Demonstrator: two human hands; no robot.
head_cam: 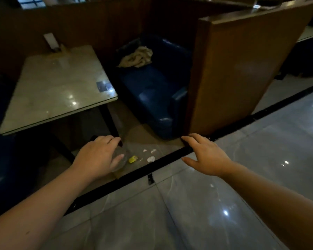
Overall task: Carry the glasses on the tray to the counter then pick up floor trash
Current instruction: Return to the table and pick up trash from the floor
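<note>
The floor trash (133,159), yellow and white scraps, lies under the table (58,87) edge, just right of the left hand (98,156), which grips something clear. The right hand (204,156), fingers spread and empty, hovers farther off.

Table (58,87) left, seat (152,91) right — floor scraps (148,156) between, before both; cloth (136,56) on seat.

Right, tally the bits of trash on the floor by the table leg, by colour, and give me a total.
White scraps: 3, at and
Yellow scrap: 1
Total: 4
Smaller specks may lie there too; the picture is too dim and blurred to tell.
</note>
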